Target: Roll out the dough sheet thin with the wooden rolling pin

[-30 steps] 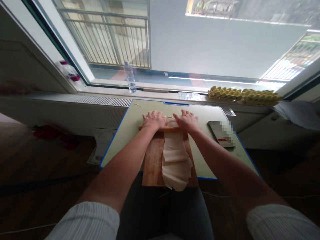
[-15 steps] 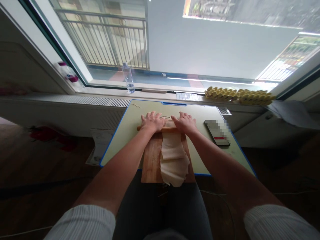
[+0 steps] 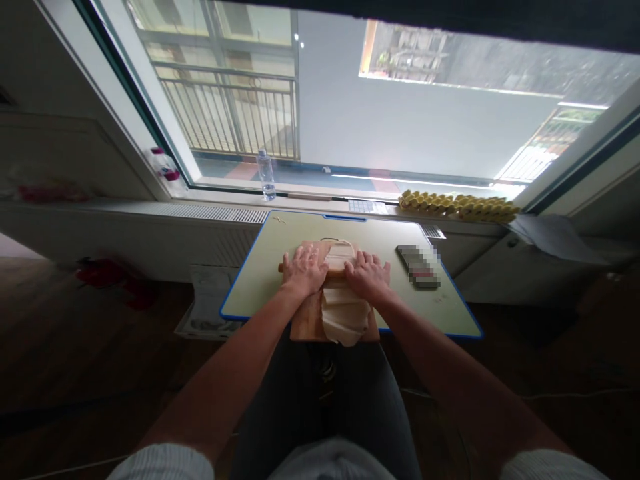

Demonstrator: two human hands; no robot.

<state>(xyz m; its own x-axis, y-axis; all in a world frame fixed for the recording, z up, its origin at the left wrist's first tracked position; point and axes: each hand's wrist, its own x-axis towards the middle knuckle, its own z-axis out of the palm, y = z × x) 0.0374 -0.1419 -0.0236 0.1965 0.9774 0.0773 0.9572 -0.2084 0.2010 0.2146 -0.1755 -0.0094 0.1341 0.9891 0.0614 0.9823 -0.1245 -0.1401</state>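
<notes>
A wooden rolling pin (image 3: pixel 337 274) lies crosswise on a strip of pale dough (image 3: pixel 345 319). Under the dough is a wooden board (image 3: pixel 306 325), whose near edge sticks out past the table toward my lap. My left hand (image 3: pixel 303 270) rests palm down on the pin's left part, fingers stretched forward and apart. On the right part lies my right hand (image 3: pixel 369 273), also flat with its fingers spread. Both thumbs point inward. The dough shows beyond the pin and on the near side, where it has crosswise folds and a ragged edge.
The board sits on a pale table (image 3: pixel 260 280) with a blue rim. A phone (image 3: pixel 419 267), partly pixelated, lies at the right. On the windowsill stand a clear bottle (image 3: pixel 267 177) and yellow egg trays (image 3: pixel 457 205). A red object (image 3: pixel 115 280) is on the floor at left.
My hands and the rolling pin have come nearer along the dough, so more dough and board show beyond them. The head view has tilted up somewhat.
</notes>
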